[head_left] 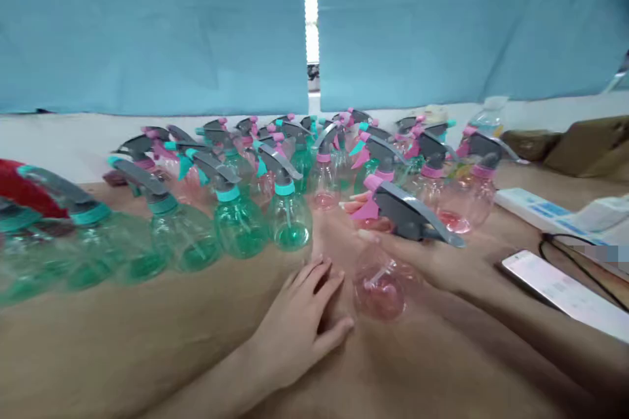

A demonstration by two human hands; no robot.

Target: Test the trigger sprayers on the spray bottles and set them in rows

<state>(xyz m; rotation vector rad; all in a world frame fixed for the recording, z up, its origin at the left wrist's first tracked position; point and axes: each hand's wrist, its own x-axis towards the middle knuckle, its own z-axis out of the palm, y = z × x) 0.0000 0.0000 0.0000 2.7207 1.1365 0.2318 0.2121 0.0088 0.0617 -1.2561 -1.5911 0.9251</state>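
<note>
My right hand reaches in from the right and is closed around the neck of a clear pink spray bottle with a grey and pink trigger head. Its fingertips show just left of the trigger. The bottle stands on the brown table, a little in front of the other bottles. My left hand lies flat on the table beside the bottle's left side, fingers stretched and slightly apart, holding nothing.
Several green spray bottles and pink spray bottles stand in rows across the table's back half. A phone with a black cable, a white box and brown bags lie at the right. Blue curtains hang behind.
</note>
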